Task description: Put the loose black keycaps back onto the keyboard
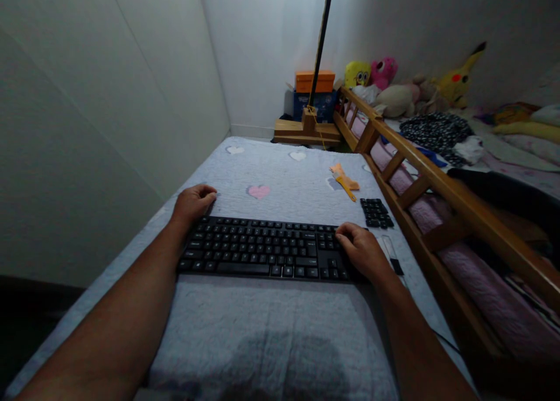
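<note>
A black full-size keyboard (258, 246) lies flat across the quilted cloth in front of me. My left hand (193, 204) is at its back left corner, fingers curled in and thumb pressed against them; anything inside is hidden. Over the number pad end rests my right hand (361, 248), its fingers bent and closed toward the thumb, covering most of that section. What its fingertips hold, if anything, does not show. Just past the right hand, several loose black keycaps (376, 212) sit in a cluster. Beside the right wrist lies a wire-loop tool with a black end (396, 266).
An orange cloth (349, 178) with a yellow-handled brush (350, 192) on it lies at the back right. A wooden bed rail (406, 156) runs along the right side. Behind stand a pole on a wooden base (289, 131) and an orange box (315, 81). A pale panel (109, 97) borders the left.
</note>
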`<state>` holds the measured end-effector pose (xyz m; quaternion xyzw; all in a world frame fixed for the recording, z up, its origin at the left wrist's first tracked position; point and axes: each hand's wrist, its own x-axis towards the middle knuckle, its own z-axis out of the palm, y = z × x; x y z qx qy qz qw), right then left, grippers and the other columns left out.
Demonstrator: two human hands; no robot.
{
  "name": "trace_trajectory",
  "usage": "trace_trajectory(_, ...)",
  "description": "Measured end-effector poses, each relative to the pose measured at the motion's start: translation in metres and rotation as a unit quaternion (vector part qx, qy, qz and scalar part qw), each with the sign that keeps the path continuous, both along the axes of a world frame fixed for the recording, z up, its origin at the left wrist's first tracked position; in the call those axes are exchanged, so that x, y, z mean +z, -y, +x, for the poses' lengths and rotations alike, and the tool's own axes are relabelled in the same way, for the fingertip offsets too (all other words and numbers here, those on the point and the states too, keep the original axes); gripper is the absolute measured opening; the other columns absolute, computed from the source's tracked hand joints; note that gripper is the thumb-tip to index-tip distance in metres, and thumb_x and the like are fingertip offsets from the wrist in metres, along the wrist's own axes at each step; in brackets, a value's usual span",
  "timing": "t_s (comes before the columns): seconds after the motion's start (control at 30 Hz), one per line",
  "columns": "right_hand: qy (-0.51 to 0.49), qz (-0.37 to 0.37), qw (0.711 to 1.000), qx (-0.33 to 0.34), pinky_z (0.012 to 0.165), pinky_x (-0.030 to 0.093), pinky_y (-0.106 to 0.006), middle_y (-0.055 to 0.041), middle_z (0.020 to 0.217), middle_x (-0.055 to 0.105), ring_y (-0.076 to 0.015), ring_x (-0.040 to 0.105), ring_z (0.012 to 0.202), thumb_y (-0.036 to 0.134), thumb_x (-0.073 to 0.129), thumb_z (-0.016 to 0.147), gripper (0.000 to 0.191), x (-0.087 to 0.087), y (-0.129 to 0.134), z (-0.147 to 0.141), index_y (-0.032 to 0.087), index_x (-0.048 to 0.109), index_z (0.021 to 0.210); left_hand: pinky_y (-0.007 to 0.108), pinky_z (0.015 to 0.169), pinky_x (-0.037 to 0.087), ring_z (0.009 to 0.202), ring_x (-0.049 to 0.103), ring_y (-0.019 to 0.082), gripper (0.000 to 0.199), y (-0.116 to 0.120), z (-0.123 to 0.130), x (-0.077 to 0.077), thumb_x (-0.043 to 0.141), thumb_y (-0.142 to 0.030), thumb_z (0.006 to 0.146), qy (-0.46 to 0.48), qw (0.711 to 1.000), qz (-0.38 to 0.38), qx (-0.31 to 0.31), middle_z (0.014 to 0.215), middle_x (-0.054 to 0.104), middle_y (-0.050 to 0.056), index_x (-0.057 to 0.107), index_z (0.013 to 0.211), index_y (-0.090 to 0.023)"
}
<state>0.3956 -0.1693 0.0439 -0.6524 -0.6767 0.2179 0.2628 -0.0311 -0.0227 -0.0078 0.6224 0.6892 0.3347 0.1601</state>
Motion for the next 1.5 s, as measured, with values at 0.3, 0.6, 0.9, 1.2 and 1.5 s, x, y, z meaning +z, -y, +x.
trace_trajectory(0.3, 0.043, 0.015, 0.999, -0.009, 0.071, 0.038, -0.030, -0.0043, 0.076, 0.064, -0.0201, 0.058, 0.075, 0.026, 0.049, 0.083, 0.012, -0.004, -0.002, -0.001, 0.021, 0.057, 0.074, 0.029, 0.075, 0.051, 0.081, 0.067, 0.022, 0.034, 0.001, 0.000, 0.000, 0.060, -0.042, 0.069, 0.002, 1.000, -0.005, 0.004, 0.086, 0.074, 0.004, 0.073, 0.091, -0.020)
trace_trajectory(0.6, 0.079, 0.026, 0.996, 0.013, 0.069, 0.036, -0.029, -0.0035, 0.076, 0.062, -0.0187, 0.056, 0.073, 0.022, 0.048, 0.083, 0.009, -0.006, -0.002, -0.002, 0.022, 0.053, 0.075, 0.031, 0.076, 0.052, 0.077, 0.067, 0.022, 0.033, 0.003, 0.002, 0.003, 0.060, -0.042, 0.068, 0.006, 1.000, 0.006, 0.000, 0.084, 0.074, 0.003, 0.074, 0.088, -0.020)
trace_trajectory(0.9, 0.075, 0.022, 0.997, 0.013, 0.068, 0.036, -0.028, -0.0031, 0.075, 0.061, -0.0180, 0.056, 0.072, 0.021, 0.048, 0.085, 0.010, -0.008, -0.003, -0.003, 0.022, 0.050, 0.076, 0.033, 0.084, 0.052, 0.085, 0.067, 0.024, 0.031, 0.003, 0.003, 0.004, 0.060, -0.040, 0.068, 0.012, 1.000, -0.001, -0.002, 0.091, 0.075, 0.004, 0.073, 0.089, -0.021)
trace_trajectory(1.2, 0.081, 0.028, 0.996, 0.019, 0.070, 0.036, -0.029, -0.0036, 0.078, 0.061, -0.0184, 0.055, 0.075, 0.018, 0.047, 0.084, 0.011, -0.012, -0.004, -0.003, 0.022, 0.050, 0.075, 0.031, 0.081, 0.052, 0.083, 0.067, 0.023, 0.031, 0.005, 0.006, 0.010, 0.060, -0.041, 0.068, 0.006, 1.000, -0.002, -0.005, 0.089, 0.075, 0.004, 0.073, 0.087, -0.021)
trace_trajectory(1.5, -0.062, 0.130, 0.988, -0.064, 0.070, 0.041, -0.028, -0.0009, 0.074, 0.062, -0.0176, 0.058, 0.074, 0.031, 0.051, 0.088, 0.016, 0.000, 0.003, 0.007, 0.021, 0.058, 0.077, 0.031, 0.080, 0.051, 0.086, 0.067, 0.024, 0.030, 0.007, 0.007, 0.011, 0.061, -0.041, 0.068, 0.004, 1.000, -0.007, 0.002, 0.091, 0.075, 0.005, 0.072, 0.087, -0.022)
